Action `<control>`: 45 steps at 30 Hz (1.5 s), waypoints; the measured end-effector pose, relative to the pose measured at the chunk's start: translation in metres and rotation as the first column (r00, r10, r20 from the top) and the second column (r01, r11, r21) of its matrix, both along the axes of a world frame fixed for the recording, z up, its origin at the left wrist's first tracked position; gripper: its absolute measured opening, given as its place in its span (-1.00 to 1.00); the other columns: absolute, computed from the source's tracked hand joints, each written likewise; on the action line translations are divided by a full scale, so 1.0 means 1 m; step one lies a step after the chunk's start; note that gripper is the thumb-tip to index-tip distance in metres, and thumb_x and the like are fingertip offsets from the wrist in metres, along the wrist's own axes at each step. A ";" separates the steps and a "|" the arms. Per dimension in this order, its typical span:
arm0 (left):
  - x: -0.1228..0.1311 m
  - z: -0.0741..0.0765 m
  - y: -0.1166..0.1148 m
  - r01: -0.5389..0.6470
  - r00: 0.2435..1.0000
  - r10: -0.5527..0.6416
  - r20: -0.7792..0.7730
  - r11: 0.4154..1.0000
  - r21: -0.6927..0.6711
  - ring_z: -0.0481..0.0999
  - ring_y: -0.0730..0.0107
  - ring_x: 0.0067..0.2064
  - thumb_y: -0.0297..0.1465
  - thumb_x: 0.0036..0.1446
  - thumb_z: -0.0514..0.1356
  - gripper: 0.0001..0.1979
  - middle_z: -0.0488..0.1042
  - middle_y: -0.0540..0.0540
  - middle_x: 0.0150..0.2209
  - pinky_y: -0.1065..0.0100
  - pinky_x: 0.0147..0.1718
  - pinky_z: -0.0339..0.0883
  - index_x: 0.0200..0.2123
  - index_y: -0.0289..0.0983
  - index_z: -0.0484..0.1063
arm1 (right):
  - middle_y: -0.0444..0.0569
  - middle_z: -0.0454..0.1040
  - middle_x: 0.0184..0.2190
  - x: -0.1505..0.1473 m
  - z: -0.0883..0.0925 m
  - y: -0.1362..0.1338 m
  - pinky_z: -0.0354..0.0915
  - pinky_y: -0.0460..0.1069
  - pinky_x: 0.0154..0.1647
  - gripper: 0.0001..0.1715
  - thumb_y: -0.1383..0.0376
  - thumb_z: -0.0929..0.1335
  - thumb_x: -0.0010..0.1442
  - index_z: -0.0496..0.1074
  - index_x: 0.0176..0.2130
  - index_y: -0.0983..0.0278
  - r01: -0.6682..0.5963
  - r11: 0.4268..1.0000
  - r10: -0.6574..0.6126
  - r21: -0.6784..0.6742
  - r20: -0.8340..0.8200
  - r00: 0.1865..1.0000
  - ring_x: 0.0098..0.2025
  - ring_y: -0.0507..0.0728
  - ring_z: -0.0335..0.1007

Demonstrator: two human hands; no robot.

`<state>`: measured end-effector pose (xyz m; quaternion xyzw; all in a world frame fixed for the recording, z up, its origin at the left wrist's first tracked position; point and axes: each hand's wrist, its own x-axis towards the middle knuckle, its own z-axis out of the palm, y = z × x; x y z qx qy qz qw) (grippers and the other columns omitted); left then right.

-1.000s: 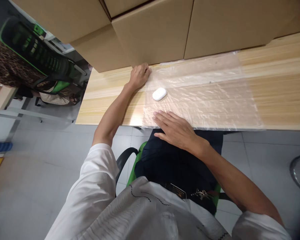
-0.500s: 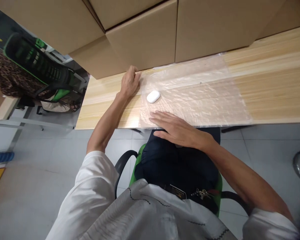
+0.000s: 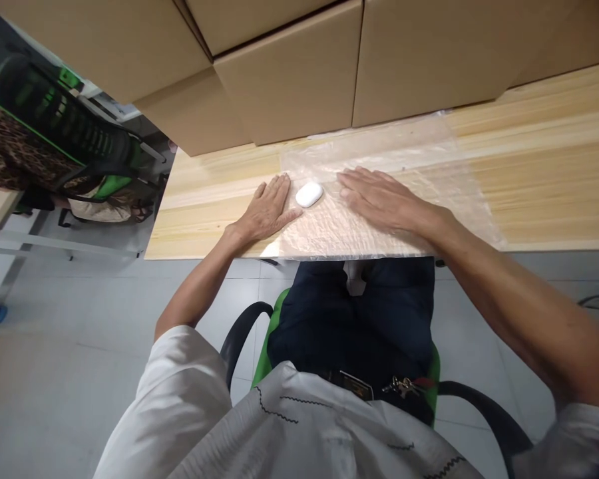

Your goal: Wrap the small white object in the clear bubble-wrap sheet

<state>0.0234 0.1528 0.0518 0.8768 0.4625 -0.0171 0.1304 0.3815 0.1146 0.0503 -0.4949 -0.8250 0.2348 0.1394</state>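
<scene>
A sheet of clear bubble wrap (image 3: 419,153) lies flat on the wooden table (image 3: 554,166), its near side along the front edge. On its left part rests a small white rounded case (image 3: 309,195). My left hand (image 3: 269,209) lies flat at the left border of the sheet, fingers stretched out, thumb tip close to the case. To the right of the case, my right hand (image 3: 379,196) is spread flat over the sheet with its fingers pointing left. Neither hand grips anything.
Large cardboard boxes (image 3: 289,73) stand along the back of the table. A green and black chair (image 3: 60,113) with a person in leopard print is off to the left. Beneath me is another green chair with black armrests (image 3: 244,339).
My left hand has come back from near the boxes and flattened beside the case. My right hand has moved from the front edge further onto the sheet, to the right of the case.
</scene>
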 end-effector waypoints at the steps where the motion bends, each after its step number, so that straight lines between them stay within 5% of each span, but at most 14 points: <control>1: -0.001 0.000 0.000 0.008 1.000 -0.008 -0.007 1.000 0.000 -0.17 -0.35 0.90 0.51 0.53 -0.20 0.25 -0.12 -0.46 0.87 -0.30 0.83 -0.26 0.86 -0.29 -0.10 | 0.07 0.04 0.86 0.009 -0.006 0.003 -0.09 0.49 0.90 0.02 -0.26 0.06 0.74 0.18 0.83 0.17 0.020 1.000 -0.020 0.011 0.051 0.999 0.90 0.45 -0.12; 9: -0.007 0.007 -0.004 0.028 0.999 -0.028 0.035 1.000 -0.013 -0.15 -0.34 0.89 0.51 0.52 -0.12 0.21 -0.09 -0.32 0.88 -0.33 0.84 -0.25 0.88 -0.16 -0.06 | 0.29 0.01 0.86 0.072 -0.014 0.028 -0.05 0.56 0.87 0.01 -0.13 0.15 0.73 0.14 0.83 0.37 0.205 0.977 -0.212 0.056 0.199 0.957 0.88 0.57 -0.10; 15: -0.006 0.024 0.016 0.060 0.998 -0.061 -0.014 0.998 -0.022 -0.21 -0.40 0.90 0.57 0.43 0.00 0.35 -0.17 -0.38 0.88 -0.30 0.84 -0.29 0.88 -0.25 -0.13 | 0.13 0.08 0.85 0.019 0.003 0.048 -0.04 0.54 0.89 -0.05 -0.12 0.11 0.76 0.19 0.83 0.24 0.108 0.991 -0.116 0.083 0.091 0.989 0.89 0.54 -0.09; 20: -0.003 0.015 0.035 0.090 0.995 -0.092 -0.039 0.995 -0.050 -0.20 -0.45 0.89 0.62 0.38 0.00 0.43 -0.17 -0.46 0.87 -0.31 0.83 -0.25 0.88 -0.30 -0.14 | 0.04 0.08 0.86 -0.013 -0.008 0.069 -0.08 0.48 0.90 -0.04 -0.17 0.11 0.75 0.22 0.82 0.18 -0.013 0.999 0.010 0.045 0.070 0.997 0.89 0.47 -0.10; 27: -0.009 0.007 0.037 0.098 0.995 -0.099 -0.026 0.995 -0.026 -0.16 -0.48 0.88 0.67 0.30 0.03 0.46 -0.12 -0.46 0.87 -0.28 0.82 -0.18 0.87 -0.23 -0.07 | 0.09 -0.06 0.89 0.039 -0.026 0.083 -0.12 0.53 0.89 0.03 -0.15 0.17 0.71 0.01 0.88 0.19 0.140 0.988 -0.148 0.063 0.145 0.978 0.90 0.51 -0.18; 32: -0.012 0.007 0.045 0.097 0.994 -0.098 -0.049 0.995 -0.018 -0.15 -0.48 0.88 0.64 0.34 0.02 0.45 -0.15 -0.52 0.86 -0.30 0.82 -0.19 0.87 -0.30 -0.10 | 0.36 -0.09 0.87 0.065 -0.017 0.081 -0.13 0.53 0.88 0.05 -0.08 0.14 0.72 0.05 0.83 0.49 0.251 0.966 -0.259 0.062 0.204 0.944 0.90 0.57 -0.18; 45: -0.012 0.010 0.055 0.102 0.993 -0.104 -0.049 0.994 -0.047 -0.19 -0.48 0.89 0.67 0.30 0.03 0.51 -0.20 -0.55 0.86 -0.33 0.82 -0.25 0.87 -0.32 -0.13 | 0.56 0.00 0.82 0.098 -0.015 0.064 -0.02 0.47 0.81 -0.08 0.03 0.09 0.81 0.11 0.79 0.58 0.381 0.918 -0.396 0.109 0.206 0.895 0.87 0.54 -0.06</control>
